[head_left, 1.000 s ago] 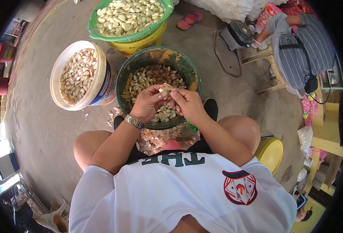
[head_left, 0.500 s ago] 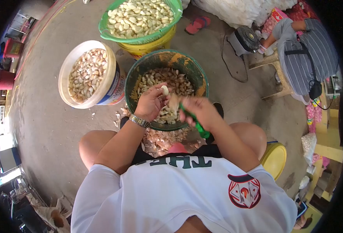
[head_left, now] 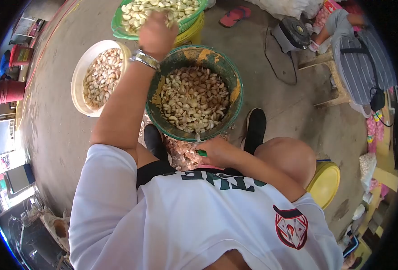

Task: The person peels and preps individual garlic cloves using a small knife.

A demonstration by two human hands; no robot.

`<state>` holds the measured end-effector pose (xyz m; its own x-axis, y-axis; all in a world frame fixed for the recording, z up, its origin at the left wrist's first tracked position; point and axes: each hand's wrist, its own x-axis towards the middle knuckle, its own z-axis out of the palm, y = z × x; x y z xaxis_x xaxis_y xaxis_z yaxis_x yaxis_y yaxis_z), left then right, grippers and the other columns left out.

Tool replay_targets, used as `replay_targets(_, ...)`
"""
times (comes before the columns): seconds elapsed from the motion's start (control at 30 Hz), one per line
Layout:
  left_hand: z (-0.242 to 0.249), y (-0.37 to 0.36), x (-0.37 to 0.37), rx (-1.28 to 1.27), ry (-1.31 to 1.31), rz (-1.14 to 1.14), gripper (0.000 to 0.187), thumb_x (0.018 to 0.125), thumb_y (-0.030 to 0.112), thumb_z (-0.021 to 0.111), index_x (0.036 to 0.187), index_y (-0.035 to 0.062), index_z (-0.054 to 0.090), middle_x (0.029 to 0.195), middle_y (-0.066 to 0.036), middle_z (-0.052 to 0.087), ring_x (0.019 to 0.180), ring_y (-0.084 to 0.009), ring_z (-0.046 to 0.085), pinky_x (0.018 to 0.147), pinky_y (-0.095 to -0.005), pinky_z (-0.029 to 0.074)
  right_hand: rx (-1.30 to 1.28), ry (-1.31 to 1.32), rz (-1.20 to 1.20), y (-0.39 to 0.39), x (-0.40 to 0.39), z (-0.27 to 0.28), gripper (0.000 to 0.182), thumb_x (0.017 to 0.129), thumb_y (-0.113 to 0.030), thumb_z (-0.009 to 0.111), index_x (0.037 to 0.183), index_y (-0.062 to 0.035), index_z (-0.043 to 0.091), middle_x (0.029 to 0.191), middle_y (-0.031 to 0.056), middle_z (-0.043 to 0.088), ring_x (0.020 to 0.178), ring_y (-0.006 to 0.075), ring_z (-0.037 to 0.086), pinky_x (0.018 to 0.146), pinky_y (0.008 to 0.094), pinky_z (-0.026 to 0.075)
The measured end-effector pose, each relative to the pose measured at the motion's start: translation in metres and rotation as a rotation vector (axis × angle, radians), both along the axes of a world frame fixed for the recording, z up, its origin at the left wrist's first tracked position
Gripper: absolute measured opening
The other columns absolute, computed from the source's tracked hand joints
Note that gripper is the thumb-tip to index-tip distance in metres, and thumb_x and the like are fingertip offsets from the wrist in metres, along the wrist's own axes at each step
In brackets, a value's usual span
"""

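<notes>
My left hand (head_left: 157, 36) is over the near side of the green basket (head_left: 118, 28) of pale peeled garlic cloves (head_left: 181, 10); it is blurred and its fingertips are hard to make out. Low in front of me, my right hand (head_left: 214, 152) is closed around a green-handled knife (head_left: 202, 153), just below the near rim of the dark green tub (head_left: 239, 101). Garlic cloves (head_left: 194, 99), some peeled and some with skins, fill the tub's bottom. Peeled skins (head_left: 183, 152) lie on the floor under my right hand.
A white bucket (head_left: 76, 90) of unpeeled cloves stands left of the tub. A yellow bucket (head_left: 194, 33) supports the basket. At right are a black appliance (head_left: 291, 35) with a cord, a stool (head_left: 331, 76) and a seated person (head_left: 370, 58). A yellow lid (head_left: 326, 184) lies beside my right knee.
My left hand has gone from above the tub, where it held a pale clove, up to the green basket. My right hand has drawn back toward my body with the knife.
</notes>
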<state>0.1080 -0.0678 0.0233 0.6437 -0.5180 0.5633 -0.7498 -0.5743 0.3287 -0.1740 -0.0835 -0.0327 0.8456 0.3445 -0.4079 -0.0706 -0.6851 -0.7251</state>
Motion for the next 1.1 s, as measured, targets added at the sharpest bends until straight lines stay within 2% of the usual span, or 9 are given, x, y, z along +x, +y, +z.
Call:
replay_targets(0.13,-0.089,-0.001,-0.046,0.926,0.541,-0.507,0.014,0.069,0.015,0.059,0.08,0.0078,0.06,0.078,-0.016,0.058,0.072,-0.0267,0.057,0.068,-0.0364,0.046,0.024,-0.051,-0.072,-0.001,-0.007,-0.016,0.037,0.071,-0.016,0.053,0.107,-0.0075,0.052,0.078,0.0185,0.057,0.071,0.0335,0.055,0.064,0.0408,0.044)
replay_targets(0.2,-0.147,0.023,-0.067,1.336,0.262,-0.674,0.016,0.069,0.015,0.059,0.079,0.0016,0.06,0.079,-0.019,0.058,0.073,-0.0286,0.057,0.069,-0.0375,0.046,-0.117,0.041,-0.208,-0.007,-0.005,-0.005,0.03,0.073,-0.014,0.048,0.102,-0.0067,0.053,0.077,0.0184,0.058,0.073,0.0329,0.057,0.064,0.0419,0.045)
replay_targets(0.47,-0.18,0.043,-0.053,1.283,0.597,-0.512,0.018,0.069,0.012,0.06,0.084,0.0002,0.06,0.092,-0.018,0.056,0.073,-0.0261,0.057,0.06,-0.036,0.048,-0.042,0.014,0.05,-0.014,-0.01,0.007,0.024,0.074,-0.011,0.043,0.093,-0.0046,0.057,0.075,0.0181,0.058,0.072,0.0298,0.059,0.06,0.0407,0.047)
replay_targets(0.5,-0.161,0.032,-0.059,1.481,0.598,-0.425,0.018,0.069,0.011,0.059,0.084,0.0014,0.06,0.094,-0.017,0.055,0.073,-0.0256,0.057,0.06,-0.0362,0.047,-0.088,0.017,0.02,-0.014,-0.013,-0.001,0.023,0.074,-0.011,0.044,0.09,-0.0042,0.057,0.075,0.0183,0.058,0.071,0.0299,0.059,0.061,0.0406,0.047)
replay_targets(0.6,-0.146,0.041,-0.082,1.164,0.062,-0.563,0.017,0.07,0.009,0.056,0.085,0.0022,0.061,0.09,-0.017,0.057,0.072,-0.0257,0.057,0.061,-0.0359,0.047,-0.107,-0.007,-0.094,-0.01,-0.015,-0.016,0.019,0.071,-0.011,0.047,0.084,-0.0027,0.058,0.073,0.0191,0.058,0.071,0.0304,0.058,0.062,0.0404,0.047)
replay_targets(0.8,-0.155,0.029,-0.105,1.272,0.446,-0.503,0.011,0.074,0.008,0.052,0.074,0.0008,0.061,0.074,-0.013,0.061,0.07,-0.0261,0.059,0.061,-0.0343,0.048,0.196,0.145,-0.622,-0.02,0.009,0.001,0.023,0.079,-0.019,0.045,0.079,0.0017,0.054,0.062,0.0158,0.056,0.056,0.0244,0.057,0.052,0.0356,0.044)
replay_targets(0.93,-0.113,0.035,-0.098,0.507,1.183,-0.14,0.015,0.075,0.014,0.057,0.074,-0.0013,0.059,0.068,-0.012,0.061,0.066,-0.0164,0.058,0.055,-0.0292,0.047,0.509,0.266,-1.041,-0.038,0.018,-0.006,0.034,0.087,-0.031,0.039,0.102,-0.0036,0.053,0.056,0.0025,0.049,0.049,0.0062,0.041,0.047,0.021,0.038)
replay_targets(0.97,-0.116,0.042,-0.097,0.143,1.591,-0.086,0.014,0.077,0.012,0.057,0.083,-0.0004,0.057,0.071,-0.009,0.06,0.067,-0.0123,0.057,0.055,-0.0246,0.046,0.577,0.306,-1.074,-0.041,0.019,-0.006,0.037,0.088,-0.031,0.037,0.109,-0.0028,0.049,0.061,0.0017,0.049,0.048,0.0081,0.039,0.046,0.0222,0.038)
replay_targets(1.1,-0.067,0.065,-0.117,-0.453,2.025,-0.207,0.019,0.077,0.008,0.058,0.094,0.0017,0.054,0.078,-0.005,0.058,0.068,-0.0117,0.056,0.058,-0.0229,0.046,0.714,0.065,-1.006,-0.037,0.026,-0.005,0.033,0.086,-0.027,0.04,0.105,-0.0022,0.052,0.061,0.0038,0.052,0.045,0.0104,0.044,0.042,0.0257,0.038)
